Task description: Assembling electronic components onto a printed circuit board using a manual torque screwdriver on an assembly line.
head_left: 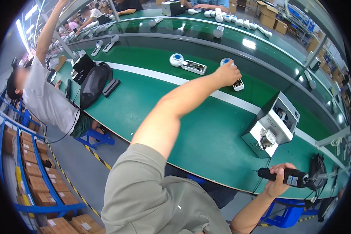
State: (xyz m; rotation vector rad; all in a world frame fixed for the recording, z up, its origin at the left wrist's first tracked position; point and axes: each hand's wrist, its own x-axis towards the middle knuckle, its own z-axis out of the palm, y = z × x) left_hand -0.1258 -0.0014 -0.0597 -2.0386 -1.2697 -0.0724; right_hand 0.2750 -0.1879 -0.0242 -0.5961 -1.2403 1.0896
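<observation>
My left arm reaches across the bench to the green belt. There my left hand [227, 74] is closed over a white handheld device [238, 85] with a round blue-marked head, its fingers hiding the middle of it. Left of it on the belt lies a similar white device [194, 67], its long body showing dark inner parts. At the lower right, my right hand [277, 182] is wrapped around a black electric screwdriver [293, 178], its bit pointing left over the bench's front edge. A grey metal screw feeder [271, 126] stands on the bench between the two hands.
A co-worker [46, 91] sits at the left with one arm raised. Near them lie a dark bag [94, 84] and a black case [111, 88]. Several white devices [238, 21] line the far belt. A blue stool [286, 214] stands under the bench, and a cable trails by the screwdriver.
</observation>
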